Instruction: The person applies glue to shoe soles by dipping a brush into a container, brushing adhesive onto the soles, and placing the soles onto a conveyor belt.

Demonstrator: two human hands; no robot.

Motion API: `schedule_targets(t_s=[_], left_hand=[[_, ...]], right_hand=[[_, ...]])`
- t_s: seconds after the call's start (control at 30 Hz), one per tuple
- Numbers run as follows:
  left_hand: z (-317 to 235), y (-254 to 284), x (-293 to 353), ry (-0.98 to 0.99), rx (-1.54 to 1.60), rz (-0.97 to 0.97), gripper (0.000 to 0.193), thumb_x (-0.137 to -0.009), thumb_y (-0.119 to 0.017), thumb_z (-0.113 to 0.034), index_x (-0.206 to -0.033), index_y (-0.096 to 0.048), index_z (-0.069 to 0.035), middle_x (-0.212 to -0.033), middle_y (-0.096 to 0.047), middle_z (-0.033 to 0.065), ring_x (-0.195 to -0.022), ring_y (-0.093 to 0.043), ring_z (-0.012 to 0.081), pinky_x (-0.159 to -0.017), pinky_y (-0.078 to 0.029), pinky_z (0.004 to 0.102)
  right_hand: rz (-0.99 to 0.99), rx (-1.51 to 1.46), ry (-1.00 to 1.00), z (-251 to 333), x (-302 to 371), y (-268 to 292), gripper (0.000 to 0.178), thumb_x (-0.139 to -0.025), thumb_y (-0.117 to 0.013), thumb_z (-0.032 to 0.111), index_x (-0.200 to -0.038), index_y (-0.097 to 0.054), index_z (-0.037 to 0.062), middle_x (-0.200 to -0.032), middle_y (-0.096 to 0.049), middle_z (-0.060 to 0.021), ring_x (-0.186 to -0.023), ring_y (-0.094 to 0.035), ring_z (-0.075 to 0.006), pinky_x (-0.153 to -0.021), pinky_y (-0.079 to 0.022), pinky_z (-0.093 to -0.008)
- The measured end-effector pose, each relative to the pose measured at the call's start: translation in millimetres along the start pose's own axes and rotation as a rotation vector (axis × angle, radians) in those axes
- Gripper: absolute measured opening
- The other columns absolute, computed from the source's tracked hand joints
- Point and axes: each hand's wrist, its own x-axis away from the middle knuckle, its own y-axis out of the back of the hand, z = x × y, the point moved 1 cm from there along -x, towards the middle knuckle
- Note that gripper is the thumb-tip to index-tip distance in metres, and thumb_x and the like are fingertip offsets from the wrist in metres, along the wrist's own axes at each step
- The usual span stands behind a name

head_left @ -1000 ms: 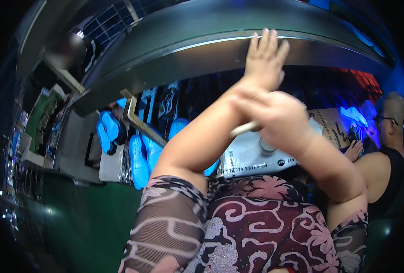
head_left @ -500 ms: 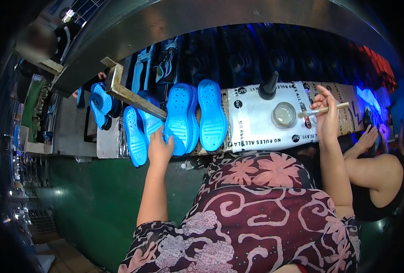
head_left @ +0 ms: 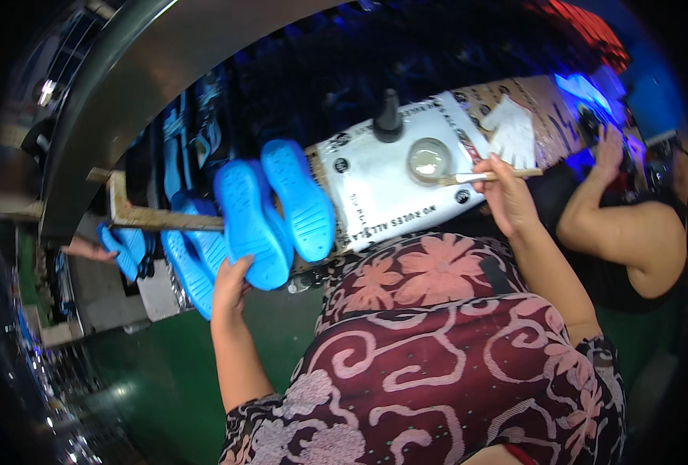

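Observation:
My left hand (head_left: 231, 288) has its thumb on top of the heel end of a blue shoe sole (head_left: 252, 232), fingers curled beneath the edge. This sole overlaps another one. To its right lies a single blue sole (head_left: 301, 205) with small holes and ridges; more blue soles (head_left: 189, 267) lie to its left. My right hand (head_left: 508, 195) is closed round the wooden handle of a flat brush (head_left: 477, 177). The bristles are at the right rim of a round jar (head_left: 429, 160) of cloudy pale liquid. Behind the jar stands a black cone-shaped bottle (head_left: 389, 120).
A printed white plastic sheet (head_left: 359, 190) lies under the jar. Beyond my right hand lies a white glove (head_left: 512, 130). A rusty metal bracket (head_left: 169, 218) juts over the left soles. At right is another person's arm (head_left: 611, 225); at far left, another person's hand (head_left: 89, 249) touches blue soles.
The view has tilted and shifted. My left hand has come to the stacked sole's heel and grips it. The brush tip has moved left to the jar's rim. The white glove now shows.

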Motion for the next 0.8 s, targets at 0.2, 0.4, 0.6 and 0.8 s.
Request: schedule_targets(t_s=[0.2,0.4,0.6,0.8], left_hand=[[-15,-84,35,-0.274,0.551,-0.097,0.047,-0.083,-0.061,-0.025,-0.122,-0.045,-0.003,-0.107,-0.056,0.0133,-0.091,-0.059,0.0232,-0.056,-0.05,0.0313],[-52,-168,34,-0.61,0.112,-0.035,0.05,-0.084,-0.061,-0.012,-0.124,-0.037,0.003,-0.105,-0.055,0.0152,-0.082,-0.06,0.0193,-0.062,-0.051,0.03],[-65,-203,27,-0.781,-0.023,-0.023,0.04,-0.083,-0.061,-0.004,-0.116,-0.041,0.005,-0.096,-0.059,0.0147,-0.075,-0.06,0.0182,-0.068,-0.05,0.0298],[-73,-213,39,-0.951,-0.034,-0.048,0.034,-0.078,-0.062,-0.002,-0.109,-0.049,0.005,-0.099,-0.061,0.0128,-0.09,-0.06,0.0186,-0.082,-0.047,0.0311]], right_hand=[[0.047,0.122,0.013,23,12,-31,0.028,-0.094,-0.051,0.028,-0.089,-0.059,0.0025,-0.08,-0.054,-0.0032,-0.074,-0.049,-0.0117,-0.071,-0.039,-0.0244],[0.075,0.247,0.081,34,21,-42,0.029,-0.094,-0.053,0.028,-0.09,-0.062,0.0008,-0.087,-0.06,-0.0078,-0.072,-0.051,-0.0122,-0.071,-0.042,-0.0249],[0.167,0.406,0.222,51,44,-66,0.03,-0.092,-0.057,0.026,-0.087,-0.067,-0.0019,-0.073,-0.063,-0.0062,-0.067,-0.059,-0.0114,-0.066,-0.047,-0.0235],[0.329,0.71,0.58,57,46,-76,0.025,-0.091,-0.057,0.021,-0.082,-0.068,0.0006,-0.066,-0.063,-0.0061,-0.063,-0.057,-0.0146,-0.067,-0.046,-0.0278]])
